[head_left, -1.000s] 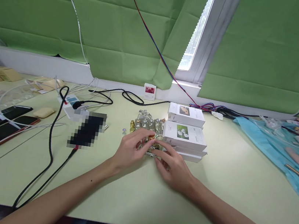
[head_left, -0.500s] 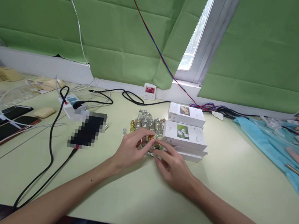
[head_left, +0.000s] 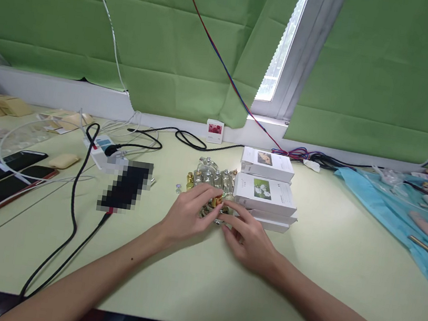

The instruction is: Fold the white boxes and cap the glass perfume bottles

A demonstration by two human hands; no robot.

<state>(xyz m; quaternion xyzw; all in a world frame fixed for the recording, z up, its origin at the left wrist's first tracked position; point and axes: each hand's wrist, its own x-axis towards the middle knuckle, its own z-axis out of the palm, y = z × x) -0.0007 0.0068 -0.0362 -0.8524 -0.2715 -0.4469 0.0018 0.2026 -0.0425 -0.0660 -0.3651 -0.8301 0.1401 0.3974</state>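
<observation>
Your left hand [head_left: 193,209] pinches a gold piece [head_left: 216,201] between thumb and fingers, too hidden to show its long axis. Your right hand [head_left: 249,240] bends its fingers beside it; whether they grip, I cannot tell. Beyond, on the surface [head_left: 196,285], glass bottles [head_left: 217,178] crowd, necks away from you; rightward, white boxes [head_left: 281,195] lie crosswise.

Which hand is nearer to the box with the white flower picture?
The right hand, just in front of the box; the left hand is farther away, to the box's left.
</observation>
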